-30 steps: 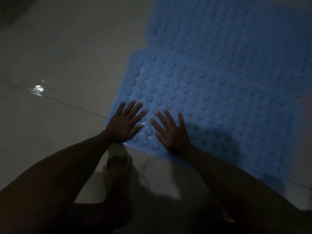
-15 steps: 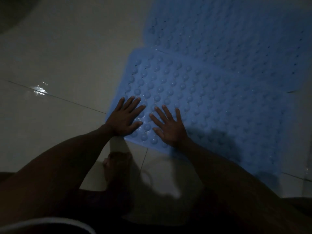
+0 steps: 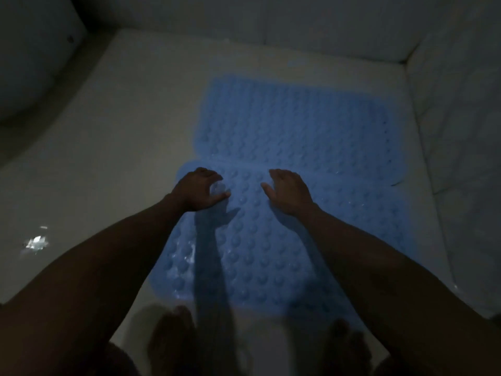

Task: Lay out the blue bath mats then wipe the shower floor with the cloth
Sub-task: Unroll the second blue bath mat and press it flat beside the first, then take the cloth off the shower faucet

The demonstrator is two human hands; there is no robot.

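Two blue bumpy bath mats lie on the pale shower floor (image 3: 130, 147). The near mat (image 3: 260, 256) lies flat before me and its far edge overlaps the far mat (image 3: 292, 123). My left hand (image 3: 199, 189) rests near the far left corner of the near mat, fingers curled downward on it. My right hand (image 3: 290, 192) lies beside it on the same mat, fingers apart and pointing away. Neither hand holds anything. No cloth is in view.
Pale tiled walls (image 3: 461, 104) close the floor at the back and right. A dark curved fixture (image 3: 32, 71) stands at the left. A wet glint (image 3: 35, 242) shines on the floor at the left. My bare feet (image 3: 173, 340) stand at the near mat's front edge.
Both hands have moved from the near edge of the front mat to its far end, by the overlap. The view has tilted up, showing the walls and the whole far mat.
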